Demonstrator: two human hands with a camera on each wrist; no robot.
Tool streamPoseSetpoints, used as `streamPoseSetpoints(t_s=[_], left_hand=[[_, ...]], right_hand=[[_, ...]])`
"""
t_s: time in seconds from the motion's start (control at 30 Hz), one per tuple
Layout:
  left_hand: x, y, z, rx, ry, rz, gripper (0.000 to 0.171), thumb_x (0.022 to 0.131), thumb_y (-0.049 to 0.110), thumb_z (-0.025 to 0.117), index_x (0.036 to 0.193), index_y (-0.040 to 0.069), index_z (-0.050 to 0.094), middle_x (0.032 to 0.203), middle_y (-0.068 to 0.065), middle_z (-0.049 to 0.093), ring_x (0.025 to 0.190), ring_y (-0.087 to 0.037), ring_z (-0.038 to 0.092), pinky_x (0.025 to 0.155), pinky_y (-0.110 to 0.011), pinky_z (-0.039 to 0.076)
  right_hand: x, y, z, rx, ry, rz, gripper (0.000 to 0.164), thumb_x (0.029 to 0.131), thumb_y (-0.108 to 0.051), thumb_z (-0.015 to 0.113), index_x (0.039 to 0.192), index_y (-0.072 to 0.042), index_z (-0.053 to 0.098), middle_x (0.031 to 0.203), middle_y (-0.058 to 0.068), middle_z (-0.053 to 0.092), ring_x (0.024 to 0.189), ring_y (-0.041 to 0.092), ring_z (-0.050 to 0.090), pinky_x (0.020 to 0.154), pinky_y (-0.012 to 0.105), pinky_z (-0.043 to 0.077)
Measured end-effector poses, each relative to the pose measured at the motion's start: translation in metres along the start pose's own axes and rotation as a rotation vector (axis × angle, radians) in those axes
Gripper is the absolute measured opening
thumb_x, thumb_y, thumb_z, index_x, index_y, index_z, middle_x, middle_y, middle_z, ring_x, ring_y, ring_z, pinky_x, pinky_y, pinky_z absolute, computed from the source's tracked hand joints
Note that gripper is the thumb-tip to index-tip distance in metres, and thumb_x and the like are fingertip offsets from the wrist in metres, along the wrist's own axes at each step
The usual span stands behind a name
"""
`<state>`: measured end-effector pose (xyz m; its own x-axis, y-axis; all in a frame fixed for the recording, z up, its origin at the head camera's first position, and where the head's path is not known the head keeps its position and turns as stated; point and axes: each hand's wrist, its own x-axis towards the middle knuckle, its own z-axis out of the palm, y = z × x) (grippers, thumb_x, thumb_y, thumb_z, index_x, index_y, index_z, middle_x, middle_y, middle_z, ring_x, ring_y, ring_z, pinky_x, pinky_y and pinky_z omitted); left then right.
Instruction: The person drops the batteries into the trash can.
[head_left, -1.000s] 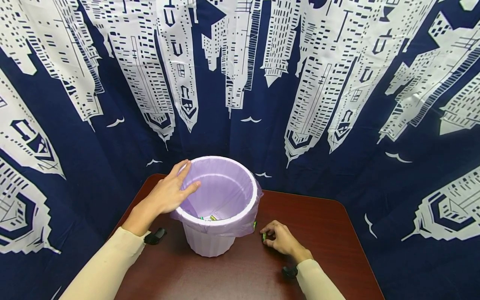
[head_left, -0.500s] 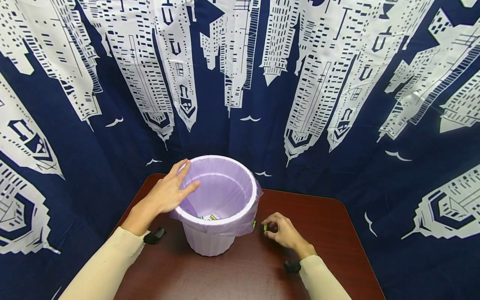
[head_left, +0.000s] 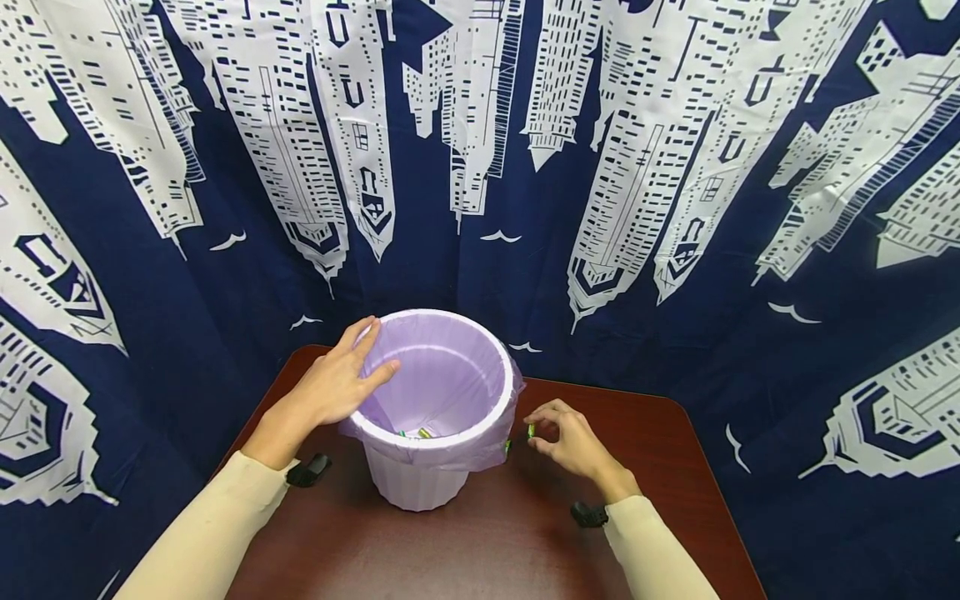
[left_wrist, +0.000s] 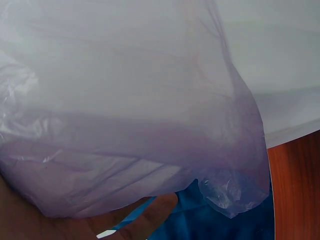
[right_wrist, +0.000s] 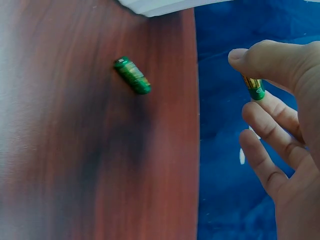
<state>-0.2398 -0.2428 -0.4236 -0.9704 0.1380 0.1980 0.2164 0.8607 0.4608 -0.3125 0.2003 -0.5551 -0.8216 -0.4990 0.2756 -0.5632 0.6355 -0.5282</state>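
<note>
My right hand (head_left: 576, 443) pinches a small green battery (right_wrist: 255, 90) between thumb and fingertips, raised above the table to the right of the bin. A second green battery (right_wrist: 132, 75) lies on the tabletop near the bin. My left hand (head_left: 336, 385) rests on the left rim of a white trash can (head_left: 417, 485), fingers extended along the edge and thumb over the opening. A translucent purple bag (head_left: 442, 379) lines the can and folds over its rim. Down on the bottom, several small green and gold batteries (head_left: 425, 433) show.
The reddish-brown wooden table (head_left: 615, 417) carries the can toward its back left. Behind and on both sides hangs a navy curtain (head_left: 465, 267) with white skyscraper prints. In the left wrist view, loose bag plastic (left_wrist: 230, 192) droops outside the can.
My right hand has lifted the pinched battery upward from near the tabletop. The left hand stays on the rim, and the other battery beside the can has not moved.
</note>
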Motion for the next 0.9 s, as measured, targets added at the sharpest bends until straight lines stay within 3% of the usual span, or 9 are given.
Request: streamPoseSetpoints(t_s=[0.4, 0.7, 0.9], left_hand=[[0.002, 0.002, 0.000, 0.000, -0.005, 0.006, 0.093, 0.118, 0.062, 0.054, 0.185, 0.004, 0.026, 0.195, -0.017, 0.021, 0.154, -0.064, 0.059, 0.131, -0.078, 0.044], [0.001, 0.002, 0.000, -0.006, -0.014, 0.001, 0.094, 0.118, 0.063, 0.054, 0.185, 0.004, 0.025, 0.195, -0.017, 0.020, 0.156, -0.063, 0.058, 0.131, -0.077, 0.045], [0.001, 0.002, -0.001, -0.009, -0.015, -0.004, 0.094, 0.118, 0.063, 0.054, 0.185, 0.005, 0.025, 0.195, -0.017, 0.019, 0.154, -0.064, 0.058, 0.130, -0.077, 0.045]], right_hand=[[0.015, -0.018, -0.027, -0.036, 0.084, -0.079, 0.033, 0.095, -0.009, 0.097, 0.126, -0.013, 0.087, 0.127, 0.004, 0.079, 0.109, 0.023, 0.077, 0.099, 0.043, 0.068], [0.028, -0.029, -0.048, -0.048, 0.143, -0.142, 0.033, 0.093, -0.007, 0.098, 0.124, -0.009, 0.088, 0.126, 0.009, 0.080, 0.108, 0.029, 0.078, 0.097, 0.053, 0.070], [0.034, -0.037, -0.060, -0.057, 0.158, -0.144, 0.033, 0.094, -0.007, 0.098, 0.125, -0.007, 0.088, 0.128, 0.010, 0.079, 0.109, 0.028, 0.078, 0.100, 0.053, 0.070]])
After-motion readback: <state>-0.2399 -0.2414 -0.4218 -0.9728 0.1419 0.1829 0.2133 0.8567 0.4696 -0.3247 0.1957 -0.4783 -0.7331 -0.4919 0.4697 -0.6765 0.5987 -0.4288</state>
